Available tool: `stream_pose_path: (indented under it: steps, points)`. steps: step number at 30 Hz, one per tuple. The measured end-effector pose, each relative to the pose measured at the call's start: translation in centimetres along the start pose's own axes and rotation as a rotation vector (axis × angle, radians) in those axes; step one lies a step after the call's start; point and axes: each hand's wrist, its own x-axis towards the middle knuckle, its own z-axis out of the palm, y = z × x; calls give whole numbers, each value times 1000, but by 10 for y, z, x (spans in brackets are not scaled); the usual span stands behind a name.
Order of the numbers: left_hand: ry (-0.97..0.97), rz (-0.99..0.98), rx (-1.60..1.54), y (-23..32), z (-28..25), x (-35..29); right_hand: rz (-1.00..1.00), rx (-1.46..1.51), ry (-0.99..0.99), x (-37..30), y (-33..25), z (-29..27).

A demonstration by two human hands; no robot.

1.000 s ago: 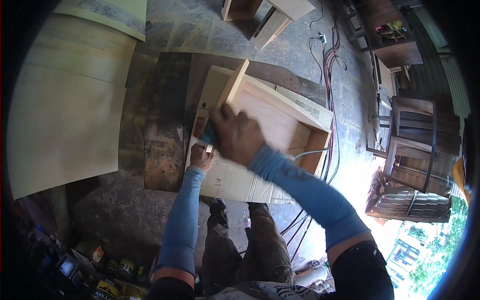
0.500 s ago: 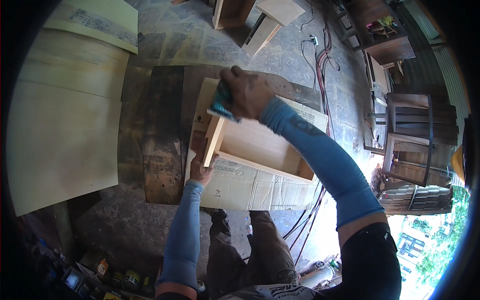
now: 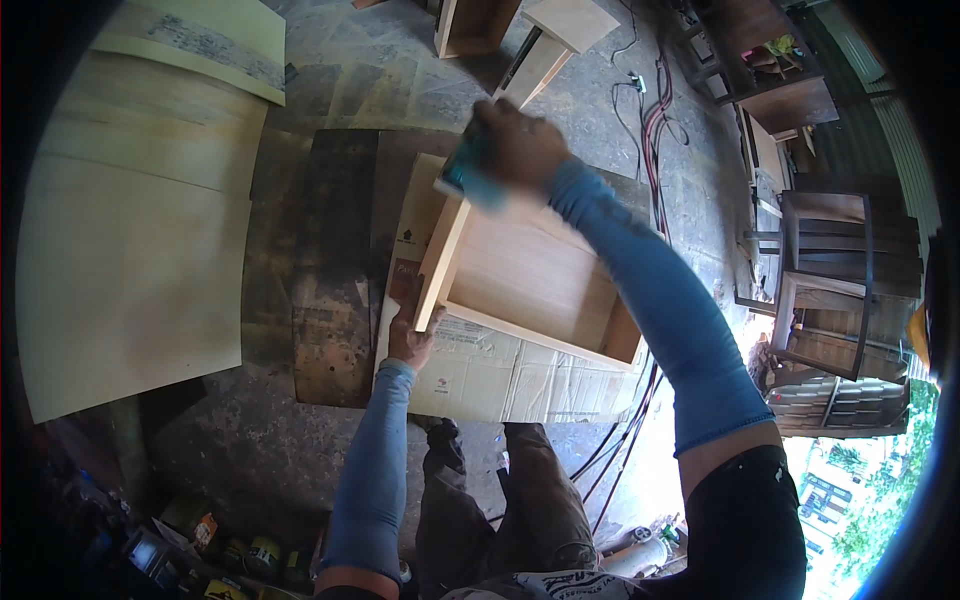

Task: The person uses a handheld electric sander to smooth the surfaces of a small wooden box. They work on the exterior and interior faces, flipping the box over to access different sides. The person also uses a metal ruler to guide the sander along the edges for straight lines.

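A pale wooden drawer box [image 3: 437,275] lies open side up on flattened cardboard [image 3: 480,378]. My left hand [image 3: 412,340] grips the near end of its left panel, with the fingers along the panel's outer side. At that panel's far end, my right hand [image 3: 522,148] is wrapped over a teal sander [image 3: 466,170]. The sander's flat underside is at the panel's top edge; whether it touches is blurred by motion. Blue sleeves cover both forearms.
The cardboard rests on a dark, worn board [image 3: 332,300]. Large pale panels [image 3: 140,250] stand at the left. Other drawer boxes [image 3: 470,25] sit on the floor beyond. Red and black hoses [image 3: 658,130] run along the right, near dark wooden frames [image 3: 825,270]. Cans [image 3: 263,556] stand lower left.
My right hand and the sander have shifted slightly up and to the right in the picture, as has the drawer box with the whole view. My left hand keeps its grip.
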Motion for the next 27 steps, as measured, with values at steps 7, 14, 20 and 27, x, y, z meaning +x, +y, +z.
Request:
stream_pose_path:
  steps: [7,14,20,27]
  points:
    - [-58,-58,55,-11,0,0,-53,76,51,-49,-46,8]
    - [-108,-163,167,-84,2,-25,-169,202,-167,-150,-145,-5]
    - [-97,-134,15,9,-6,0,-68,80,-6,-61,-41,0]
    - [-103,-95,-16,-2,-3,5,16,92,5,5,36,-13]
